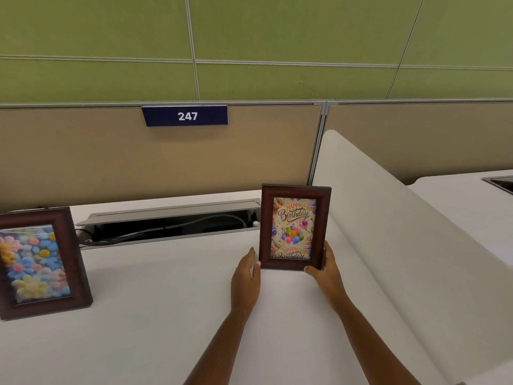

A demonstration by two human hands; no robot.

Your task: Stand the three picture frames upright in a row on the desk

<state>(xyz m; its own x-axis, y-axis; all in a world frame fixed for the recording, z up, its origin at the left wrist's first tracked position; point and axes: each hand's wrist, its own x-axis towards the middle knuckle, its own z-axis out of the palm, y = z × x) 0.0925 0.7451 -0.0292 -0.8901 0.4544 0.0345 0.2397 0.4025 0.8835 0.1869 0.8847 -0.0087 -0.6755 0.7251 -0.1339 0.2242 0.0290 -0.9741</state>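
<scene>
Sign "247" (pixel 185 116), open cable tray (pixel 169 225)

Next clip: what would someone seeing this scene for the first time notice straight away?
First the dark wooden birthday frame, upright right of centre on the white desk, with the left hand flat against its lower left edge and the right hand gripping its lower right corner. Next the flower frame standing at the far left edge, and the blue 247 sign on the beige partition behind.
</scene>
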